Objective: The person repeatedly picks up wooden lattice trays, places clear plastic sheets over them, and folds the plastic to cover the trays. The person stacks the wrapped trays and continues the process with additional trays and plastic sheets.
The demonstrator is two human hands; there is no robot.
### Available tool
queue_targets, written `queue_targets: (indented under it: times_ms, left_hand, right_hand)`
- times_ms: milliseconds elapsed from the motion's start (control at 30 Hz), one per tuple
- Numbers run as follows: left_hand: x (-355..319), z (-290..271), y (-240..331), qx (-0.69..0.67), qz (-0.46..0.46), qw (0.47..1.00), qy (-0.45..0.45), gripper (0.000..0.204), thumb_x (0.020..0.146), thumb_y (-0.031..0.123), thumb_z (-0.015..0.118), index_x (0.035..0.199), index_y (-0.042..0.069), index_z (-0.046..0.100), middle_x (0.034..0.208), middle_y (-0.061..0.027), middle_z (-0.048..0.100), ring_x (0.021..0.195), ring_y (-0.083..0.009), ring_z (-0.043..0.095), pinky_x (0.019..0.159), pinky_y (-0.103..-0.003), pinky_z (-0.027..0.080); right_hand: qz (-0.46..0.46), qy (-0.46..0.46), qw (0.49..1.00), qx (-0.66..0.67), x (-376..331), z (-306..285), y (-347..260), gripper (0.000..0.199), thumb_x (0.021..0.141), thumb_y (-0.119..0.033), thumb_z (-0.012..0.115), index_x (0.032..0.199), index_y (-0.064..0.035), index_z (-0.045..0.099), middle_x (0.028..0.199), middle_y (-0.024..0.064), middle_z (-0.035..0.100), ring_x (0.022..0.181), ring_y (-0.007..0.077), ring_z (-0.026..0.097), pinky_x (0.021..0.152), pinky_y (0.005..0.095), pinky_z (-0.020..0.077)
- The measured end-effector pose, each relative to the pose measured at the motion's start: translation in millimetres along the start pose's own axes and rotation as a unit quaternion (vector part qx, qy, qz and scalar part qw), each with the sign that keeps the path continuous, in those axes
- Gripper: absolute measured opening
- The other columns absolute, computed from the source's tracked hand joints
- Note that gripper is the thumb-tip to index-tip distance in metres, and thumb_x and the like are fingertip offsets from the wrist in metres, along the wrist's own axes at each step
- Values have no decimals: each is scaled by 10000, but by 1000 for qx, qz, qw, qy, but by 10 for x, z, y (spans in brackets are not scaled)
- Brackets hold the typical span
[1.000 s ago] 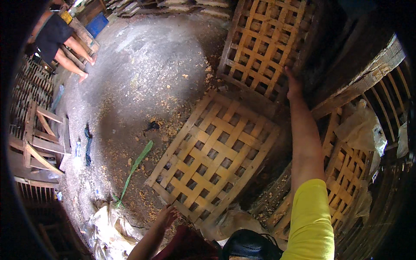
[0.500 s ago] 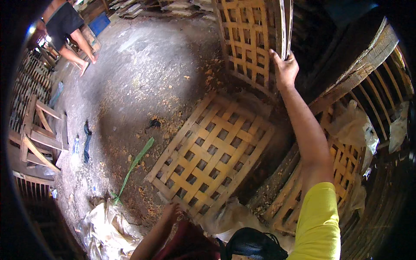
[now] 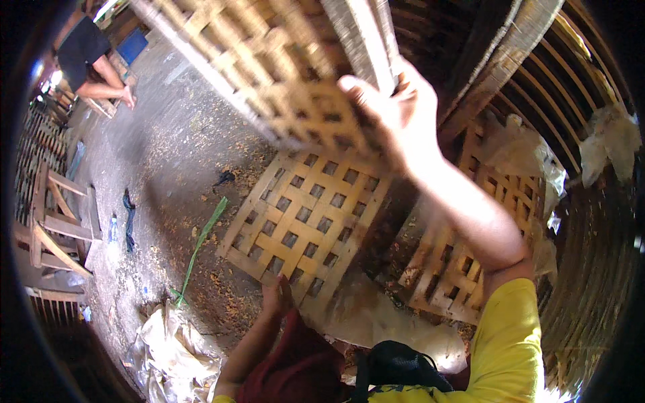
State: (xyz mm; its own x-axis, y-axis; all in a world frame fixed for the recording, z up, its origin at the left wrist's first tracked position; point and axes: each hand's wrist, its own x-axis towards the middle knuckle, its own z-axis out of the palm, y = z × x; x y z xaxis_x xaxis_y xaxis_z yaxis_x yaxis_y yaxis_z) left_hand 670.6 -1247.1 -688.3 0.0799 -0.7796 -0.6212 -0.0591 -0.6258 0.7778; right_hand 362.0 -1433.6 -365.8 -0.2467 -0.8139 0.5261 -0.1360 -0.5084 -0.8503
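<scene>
My right hand (image 3: 403, 114) is closed round the edge of a raised, tilted lattice panel of woven bamboo strips (image 3: 269, 67) in a wooden frame. Motion blurs this panel, and more than one board edge shows at the grip. Below it, a second woven bamboo panel (image 3: 302, 225) lies on the ground, its far edge partly covered by the raised one. At the near left edge of that lower panel is my left hand (image 3: 277, 295), its fingers bent together over the rim; the fingertips show only in part.
Another woven panel (image 3: 463, 269) lies at the right beside plastic sheeting (image 3: 517, 151) and slatted racks (image 3: 537, 94). A green leaf strip (image 3: 201, 248) and crumpled plastic (image 3: 175, 349) are at the left. A wooden frame (image 3: 60, 221) stands far left. Another person (image 3: 87, 57) is at the upper left.
My right hand has swung the raised panel leftward and nearer, tilting it over the lower panel. My left hand has moved up onto the lower panel's near edge. The view has shifted.
</scene>
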Motion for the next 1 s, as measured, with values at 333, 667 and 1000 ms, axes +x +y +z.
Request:
queue_targets:
  times_ms: [333, 667, 1000]
  left_hand:
    - [617, 777, 657, -143, 150, 976, -62, 431, 876, 157, 519, 1262, 30, 376, 1089, -96, 533, 994, -221, 515, 854, -358, 419]
    - [1195, 1322, 978, 15, 117, 991, -56, 445, 860, 137, 526, 1267, 28, 382, 1124, -89, 522, 1025, -214, 500, 873, -350, 409]
    - [950, 1011, 999, 60, 147, 980, -122, 461, 844, 116, 532, 1272, 26, 388, 1160, -82, 511, 1055, -207, 485, 892, -343, 398]
  right_hand:
    - [144, -25, 977, 157, -1272, 368, -57, 199, 775, -93, 702, 875, 15, 568, 782, 22, 600, 742, 43, 496, 668, 219, 430]
    - [202, -47, 978, 19, -1341, 325, -277, 254, 740, -143, 756, 837, 11, 578, 681, 39, 594, 667, 27, 493, 580, 224, 446]
    - [146, -59, 987, -45, -1327, -257, -815, 266, 715, -161, 770, 783, -19, 555, 680, 80, 595, 663, 46, 530, 588, 253, 463]
